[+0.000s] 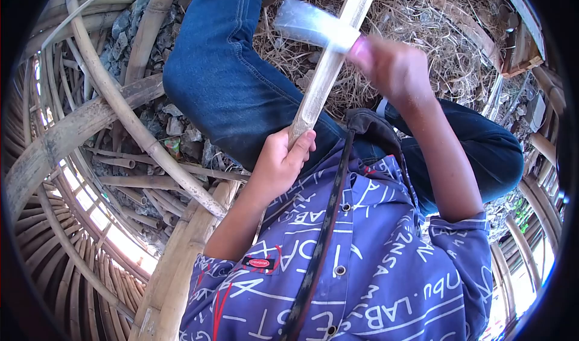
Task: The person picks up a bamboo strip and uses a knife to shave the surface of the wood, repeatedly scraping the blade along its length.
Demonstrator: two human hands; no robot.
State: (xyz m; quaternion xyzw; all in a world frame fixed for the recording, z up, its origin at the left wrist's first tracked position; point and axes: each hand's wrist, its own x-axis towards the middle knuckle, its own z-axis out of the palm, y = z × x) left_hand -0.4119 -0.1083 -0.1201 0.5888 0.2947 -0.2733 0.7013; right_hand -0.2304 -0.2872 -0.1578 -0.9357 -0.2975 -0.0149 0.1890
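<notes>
My left hand (286,161) is closed around the near end of a pale split bamboo strip (325,72), thumb lying along its top. The strip slants up and to the right, past the top edge of the view. My right hand (398,69) grips a machete by its pink handle (362,53). Its broad, shiny blade (304,24) lies across the strip and is smeared by motion. Whether the edge bites into the strip I cannot tell. Both forearms reach forward over my lap, and the strip passes beside my bent jeans-clad leg (223,88).
Dry grass and shavings (434,51) cover the ground ahead. Bamboo poles (129,124) cross at the left over grey rubble (175,127). A wooden beam (181,250) lies by my left elbow. At the upper right stands a wood-edged panel (523,63). A strap (319,244) hangs down my shirt.
</notes>
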